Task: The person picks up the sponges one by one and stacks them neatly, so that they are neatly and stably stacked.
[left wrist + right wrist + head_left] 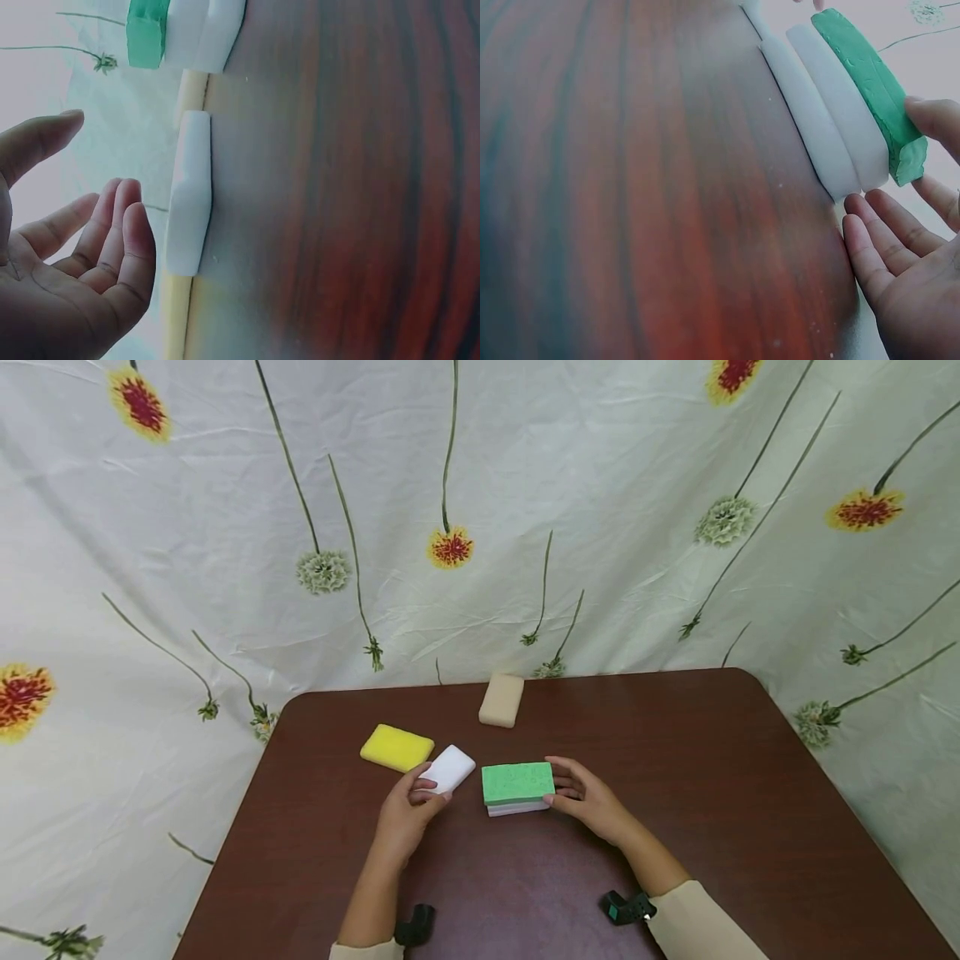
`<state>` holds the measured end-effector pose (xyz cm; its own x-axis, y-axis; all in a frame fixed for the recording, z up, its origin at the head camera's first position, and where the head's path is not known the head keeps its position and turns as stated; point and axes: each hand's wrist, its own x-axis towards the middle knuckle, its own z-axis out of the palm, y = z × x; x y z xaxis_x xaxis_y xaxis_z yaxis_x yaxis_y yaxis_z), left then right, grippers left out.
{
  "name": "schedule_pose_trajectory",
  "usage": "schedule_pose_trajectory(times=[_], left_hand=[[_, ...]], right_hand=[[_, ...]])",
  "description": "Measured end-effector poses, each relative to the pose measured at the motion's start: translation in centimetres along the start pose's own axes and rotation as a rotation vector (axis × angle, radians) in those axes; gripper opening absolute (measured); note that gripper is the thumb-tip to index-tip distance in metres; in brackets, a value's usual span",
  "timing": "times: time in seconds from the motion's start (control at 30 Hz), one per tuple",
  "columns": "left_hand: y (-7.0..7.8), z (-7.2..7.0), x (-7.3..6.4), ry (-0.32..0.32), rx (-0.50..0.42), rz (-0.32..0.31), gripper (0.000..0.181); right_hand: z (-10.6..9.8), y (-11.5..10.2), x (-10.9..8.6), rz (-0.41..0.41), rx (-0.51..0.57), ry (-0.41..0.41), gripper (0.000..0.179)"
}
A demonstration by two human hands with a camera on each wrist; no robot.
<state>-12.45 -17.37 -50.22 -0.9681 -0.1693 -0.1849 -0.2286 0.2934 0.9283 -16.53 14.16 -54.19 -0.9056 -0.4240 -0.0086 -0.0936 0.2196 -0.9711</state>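
Green sponge: we see the green sponge [517,782] near the middle of the table, lying flat on top of a short stack, its right end between a thumb and a finger.
White pair: below it we count two white sponges [810,112], one laid on the other, the lower one on the table.
Right hand: our right hand [588,802] pinches the right end of the green sponge, thumb on the near side and index finger at the far corner; the other fingers reach out loosely beside the stack.
Left hand: our left hand [403,814] grasps nothing; thumb and fingers are spread apart, poised over the near end of the loose white sponge.
Loose white sponge: the loose white sponge [452,767] lies flat and slantwise on the table, just left of the stack and apart from it.
Yellow sponge: the yellow sponge [396,747] lies just beyond and left of the loose white one; we cannot tell whether they touch.
Beige sponge: the beige sponge [502,700] sits at the far edge, beyond the stack.
Table: all these are on our dark reddish-brown table [712,760], its far corners rounded.
Wrists: we wear black straps [633,908] below pale sleeves [705,927].
Backdrop: a white flowered cloth [615,485] hangs behind.
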Motion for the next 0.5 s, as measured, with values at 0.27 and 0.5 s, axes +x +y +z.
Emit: schedule_pose_trajectory(times=[0.27,0.5], left_hand=[[-0.8,-0.7,0.2,-0.003,0.045,-0.036,0.071],[-1.1,-1.0,0.2,0.009,0.053,-0.055,0.071]], right_hand=[[0.0,-0.1,0.0,0.003,-0.005,-0.004,0.068],[0.0,0.0,0.0,0.005,-0.007,-0.004,0.068]])
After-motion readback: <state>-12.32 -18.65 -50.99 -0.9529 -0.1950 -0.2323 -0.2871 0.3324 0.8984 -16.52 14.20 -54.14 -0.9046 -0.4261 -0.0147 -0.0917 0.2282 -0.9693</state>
